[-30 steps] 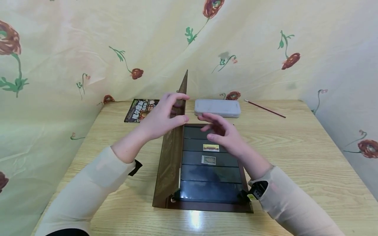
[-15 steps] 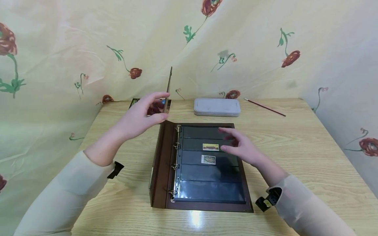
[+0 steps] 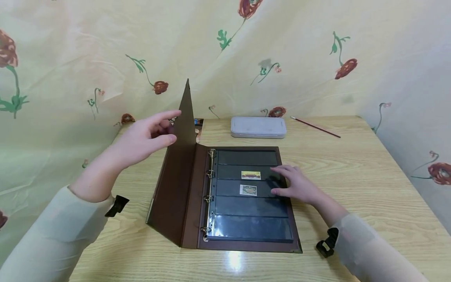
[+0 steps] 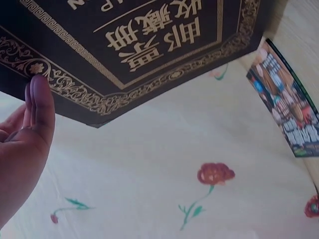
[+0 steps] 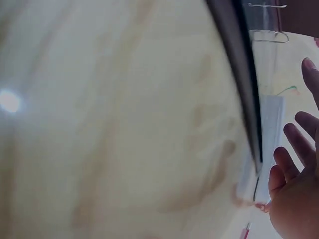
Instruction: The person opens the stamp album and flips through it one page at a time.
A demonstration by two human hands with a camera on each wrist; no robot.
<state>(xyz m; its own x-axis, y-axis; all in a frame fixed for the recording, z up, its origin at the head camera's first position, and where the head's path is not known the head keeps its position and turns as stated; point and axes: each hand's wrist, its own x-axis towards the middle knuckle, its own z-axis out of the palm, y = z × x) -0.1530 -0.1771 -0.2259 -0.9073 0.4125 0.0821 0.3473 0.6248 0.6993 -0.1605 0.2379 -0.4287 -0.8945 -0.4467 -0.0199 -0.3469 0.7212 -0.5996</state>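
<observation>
A brown stamp album [image 3: 243, 247] lies opened on the table, its dark pocket page held by metal rings [image 3: 210, 174]. A yellow stamp [image 3: 251, 175] and a greenish-grey stamp [image 3: 248, 190] sit in separate pockets. The album's cover [image 3: 176, 184] stands raised, leaning left, and its gold-printed outside shows in the left wrist view. At the cover's free edge is my left hand [image 3: 141, 137], with extended fingers [image 4: 42, 104] against the outer face. My right hand [image 3: 297, 184] hovers over the page's right edge with loosely bent, parted fingers, holding nothing.
Behind the album stands a pale grey tin case [image 3: 258, 127]. A thin dark red stick with a light end [image 3: 315, 127] lies back right. Partly hidden behind the cover is a colourful printed booklet [image 4: 286, 97]. A flower-patterned cloth [image 3: 299, 47] hangs behind the table [image 3: 352, 168].
The cover has swung left with my left hand, uncovering the rings and the cover's inner side. My right hand has moved right and down, from above the page to its right edge.
</observation>
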